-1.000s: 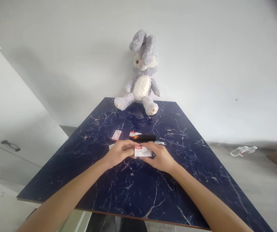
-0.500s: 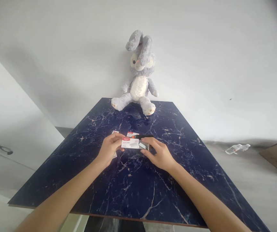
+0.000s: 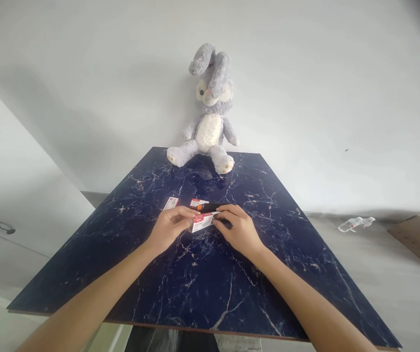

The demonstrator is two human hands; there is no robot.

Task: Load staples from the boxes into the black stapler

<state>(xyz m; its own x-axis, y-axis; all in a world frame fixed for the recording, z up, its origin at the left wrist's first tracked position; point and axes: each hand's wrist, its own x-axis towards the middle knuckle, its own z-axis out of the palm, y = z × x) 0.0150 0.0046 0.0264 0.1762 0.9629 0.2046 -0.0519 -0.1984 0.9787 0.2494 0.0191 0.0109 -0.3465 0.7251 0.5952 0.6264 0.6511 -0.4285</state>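
Between my two hands is a small white-and-red staple box (image 3: 202,223), tilted over the table. My left hand (image 3: 169,227) is closed with its fingertips on the box's left end and top edge. My right hand (image 3: 239,229) pinches at the right end, where a pale edge shows. The inside of the box is hidden from me. Just behind it lies a black tool with an orange tip (image 3: 211,207), perhaps a stapler, partly covered by my right fingers. A second white-and-red box (image 3: 197,202) lies behind that, and another box (image 3: 171,202) sits beyond my left hand.
A grey plush rabbit (image 3: 210,132) sits at the far end of the dark blue marbled table (image 3: 180,288), against the wall. On the floor to the right are a clear plastic bottle (image 3: 356,224) and a cardboard box (image 3: 418,242). A white cabinet (image 3: 15,186) stands left.
The grey strip at the box's right end, seen earlier, is no longer visible. The box has tilted and shifted slightly right, and my left hand has moved right, uncovering more of the box behind it.
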